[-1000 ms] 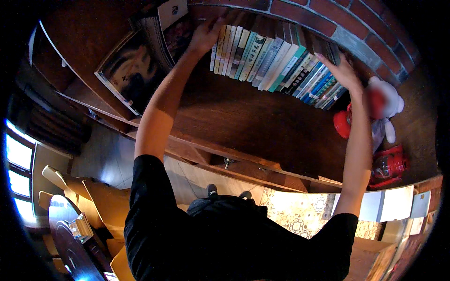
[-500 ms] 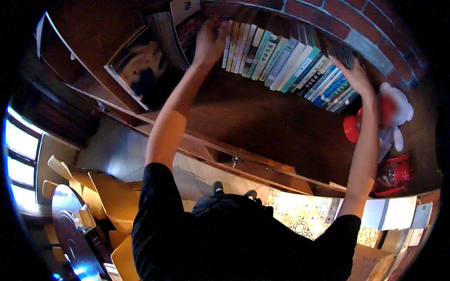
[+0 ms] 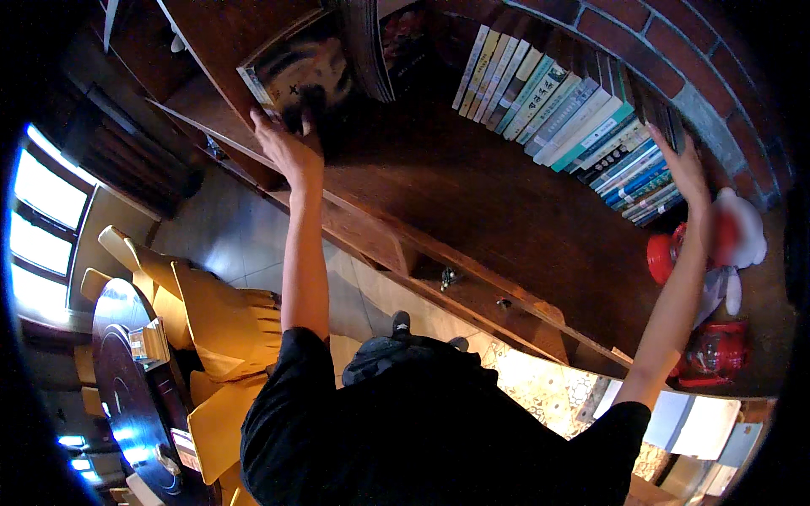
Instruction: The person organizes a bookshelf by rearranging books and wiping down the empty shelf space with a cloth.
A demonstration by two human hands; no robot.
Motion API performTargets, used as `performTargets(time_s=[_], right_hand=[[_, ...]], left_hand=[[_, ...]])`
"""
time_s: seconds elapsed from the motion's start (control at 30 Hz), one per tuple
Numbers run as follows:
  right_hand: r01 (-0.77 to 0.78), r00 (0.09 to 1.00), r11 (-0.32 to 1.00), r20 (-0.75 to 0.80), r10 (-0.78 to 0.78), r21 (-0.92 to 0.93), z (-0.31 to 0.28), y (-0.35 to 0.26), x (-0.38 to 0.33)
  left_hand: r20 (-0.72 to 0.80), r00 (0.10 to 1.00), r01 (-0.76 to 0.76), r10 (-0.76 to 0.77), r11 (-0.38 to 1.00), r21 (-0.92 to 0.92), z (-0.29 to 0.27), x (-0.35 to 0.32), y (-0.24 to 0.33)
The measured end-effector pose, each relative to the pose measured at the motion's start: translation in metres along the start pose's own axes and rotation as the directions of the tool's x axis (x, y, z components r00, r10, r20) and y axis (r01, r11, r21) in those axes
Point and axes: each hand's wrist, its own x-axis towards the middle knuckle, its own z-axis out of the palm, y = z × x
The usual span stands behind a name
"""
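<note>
Row of upright paperbacks (image 3: 574, 110) on the dark wooden shelf top (image 3: 472, 202), spines out, packed along the red brick wall (image 3: 658, 51); colours mostly white, teal, blue and grey. The row leans slightly but holds together, no gap visible inside it. Right hand (image 3: 685, 169) rests at the row's right end, palm flat against the last blue-spined books, fingers (image 3: 671, 143) extended and close together, not wrapped round anything; it braces rather than grips. Left of the row, past a dark gap, a large picture book with a face on its cover (image 3: 299, 72) stands tilted with its cover outward, beside a second dark-covered volume (image 3: 405, 42). Left hand (image 3: 287, 148) is at the lower edge of the picture book, fingers (image 3: 268, 126) loosely spread and half curled, tips touching or just at the cover's bottom edge; whether it grips the book I cannot tell. Judged state of work: the paperback row looks gathered and squared, the big books at the left end look not yet settled, still loose and slanted. Further out: a red and white soft toy (image 3: 734, 244) just right of the row, a red lantern (image 3: 717, 350) below it, drawer fronts with small knobs (image 3: 447, 277) under the shelf, yellow chairs (image 3: 211, 312) and a round dark table (image 3: 126, 371) on the floor well below
</note>
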Motion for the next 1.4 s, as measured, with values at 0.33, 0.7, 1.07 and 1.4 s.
performTargets(time_s=[0.33, 0.7, 1.07, 1.4], right_hand=[[0.016, 1.000, 1.000, -0.006, -0.016, -0.021, 0.003, 0.004, 0.007], [0.050, 0.991, 0.996, -0.119, -0.058, -0.069, 0.004, 0.011, 0.000], [0.008, 0.996, 0.996, -0.089, -0.016, -0.091, 0.002, 0.004, 0.003], [0.033, 0.995, 0.996, -0.093, -0.041, -0.077, 0.004, 0.018, 0.007]], left_hand=[[0.266, 0.938, 0.336, -0.224, 0.778, -0.531, 0.022, -0.018, -0.044], [0.248, 0.967, 0.147, 0.054, 0.678, -0.720, -0.006, -0.019, 0.082], [0.344, 0.936, 0.139, 0.078, 0.814, -0.564, 0.166, -0.020, 0.088], [0.342, 0.940, 0.221, 0.008, 0.748, -0.626, 0.222, -0.036, 0.058]])
